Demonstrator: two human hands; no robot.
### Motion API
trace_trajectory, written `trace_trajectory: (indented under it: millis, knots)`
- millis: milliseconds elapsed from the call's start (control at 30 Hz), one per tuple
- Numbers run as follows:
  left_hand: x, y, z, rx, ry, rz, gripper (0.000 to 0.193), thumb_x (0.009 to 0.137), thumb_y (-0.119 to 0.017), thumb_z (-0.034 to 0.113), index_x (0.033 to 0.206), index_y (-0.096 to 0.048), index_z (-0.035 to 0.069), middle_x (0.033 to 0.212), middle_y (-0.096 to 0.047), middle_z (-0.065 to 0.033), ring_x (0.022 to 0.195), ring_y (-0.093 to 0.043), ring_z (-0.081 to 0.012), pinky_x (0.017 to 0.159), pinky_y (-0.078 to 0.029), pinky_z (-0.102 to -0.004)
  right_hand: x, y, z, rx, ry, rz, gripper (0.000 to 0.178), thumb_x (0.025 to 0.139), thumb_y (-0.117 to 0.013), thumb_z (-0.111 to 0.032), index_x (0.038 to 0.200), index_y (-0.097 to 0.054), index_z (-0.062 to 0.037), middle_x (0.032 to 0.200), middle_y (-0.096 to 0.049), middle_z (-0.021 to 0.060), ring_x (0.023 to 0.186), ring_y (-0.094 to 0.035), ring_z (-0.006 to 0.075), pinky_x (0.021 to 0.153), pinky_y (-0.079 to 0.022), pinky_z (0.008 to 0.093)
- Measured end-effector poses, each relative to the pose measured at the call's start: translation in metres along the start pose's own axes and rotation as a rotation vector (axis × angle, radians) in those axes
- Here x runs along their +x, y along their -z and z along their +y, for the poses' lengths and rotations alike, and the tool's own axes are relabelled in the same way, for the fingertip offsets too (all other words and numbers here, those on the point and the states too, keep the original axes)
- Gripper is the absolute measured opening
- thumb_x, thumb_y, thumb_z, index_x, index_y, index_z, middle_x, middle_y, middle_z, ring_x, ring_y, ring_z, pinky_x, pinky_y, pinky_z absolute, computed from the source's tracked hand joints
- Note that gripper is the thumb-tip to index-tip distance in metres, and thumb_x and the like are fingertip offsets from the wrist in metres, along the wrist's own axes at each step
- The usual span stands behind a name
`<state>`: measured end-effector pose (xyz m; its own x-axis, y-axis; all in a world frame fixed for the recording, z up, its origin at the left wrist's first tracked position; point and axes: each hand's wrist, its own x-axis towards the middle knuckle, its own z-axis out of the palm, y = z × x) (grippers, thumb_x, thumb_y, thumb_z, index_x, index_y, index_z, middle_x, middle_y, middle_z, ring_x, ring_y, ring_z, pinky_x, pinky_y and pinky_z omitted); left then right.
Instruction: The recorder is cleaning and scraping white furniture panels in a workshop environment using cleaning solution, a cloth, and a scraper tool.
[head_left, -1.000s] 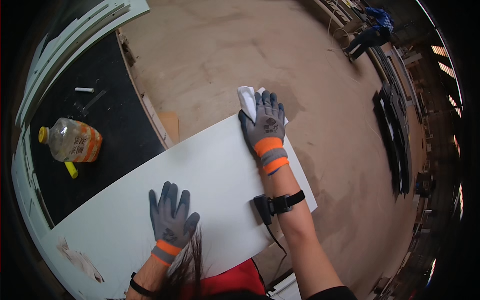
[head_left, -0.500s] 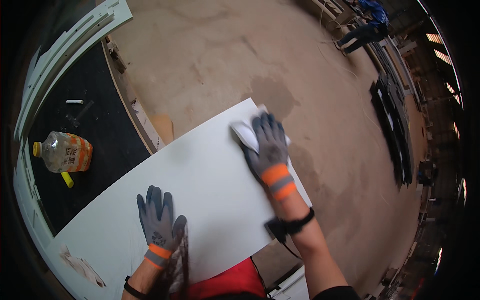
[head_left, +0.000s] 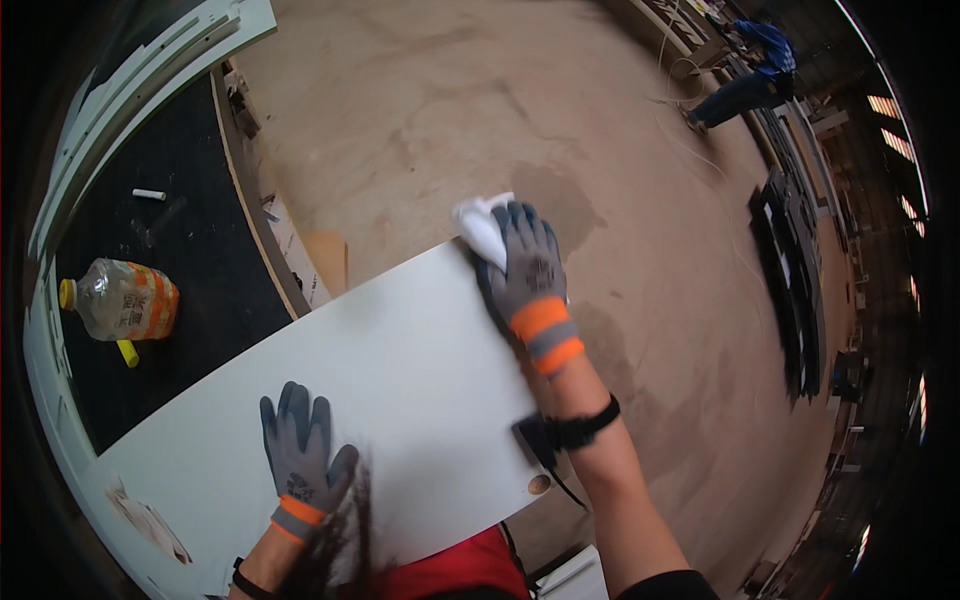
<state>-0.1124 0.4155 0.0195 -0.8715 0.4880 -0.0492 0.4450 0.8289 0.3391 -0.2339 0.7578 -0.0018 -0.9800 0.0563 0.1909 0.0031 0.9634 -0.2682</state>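
Note:
A broad white panel [head_left: 400, 370] lies in front of me, its far right corner beneath my right hand. My right hand [head_left: 528, 265], in a grey glove with an orange cuff, is closed on a white cloth [head_left: 484, 226] at that corner. Part of the cloth bunches out past the panel's edge, left of the fingers; the rest is hidden under the palm. My left hand [head_left: 303, 455], gloved alike, lies flat on the panel's near left part with fingers stretched. A round hole [head_left: 539, 485] shows near the panel's near right corner.
On the black work surface [head_left: 200, 240] at left are a clear bottle with an orange label [head_left: 125, 300], a yellow stick [head_left: 128, 353] and a white stick [head_left: 149, 194]. White strips [head_left: 150, 90] line its far left. Dark panels [head_left: 790, 280] are stacked right; a person [head_left: 750, 70] stands beyond.
My right hand has slid with the cloth a little away and left, to the panel's far corner. My left hand stays flat on the panel. The hole near the near right corner now shows.

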Motion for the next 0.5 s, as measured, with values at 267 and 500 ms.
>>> trace_trajectory:
  millis: [267,500]
  knots:
    - [0.000,0.005,-0.004,0.020,0.031,-0.018,0.063,0.076,-0.060,0.026,0.125,-0.043,-0.009,0.133,-0.040,-0.0323,0.126,-0.036,-0.0525,0.108,-0.018,-0.0690,-0.072,0.019,0.011,-0.109,0.013,-0.108,0.060,0.079,-0.061,-0.022,0.134,-0.046,-0.0008,0.140,-0.046,0.0197,0.132,-0.040,0.0369,0.113,-0.028,0.0438]
    - [0.006,-0.002,-0.005,0.001,-0.033,-0.014,0.061,0.078,-0.059,0.027,0.123,-0.043,-0.010,0.131,-0.040,-0.0320,0.125,-0.035,-0.0518,0.107,-0.017,-0.0690,0.011,0.001,0.012,0.045,0.001,-0.045,0.061,0.081,-0.061,-0.026,0.135,-0.046,-0.0016,0.139,-0.047,0.0200,0.133,-0.039,0.0386,0.114,-0.027,0.0470]
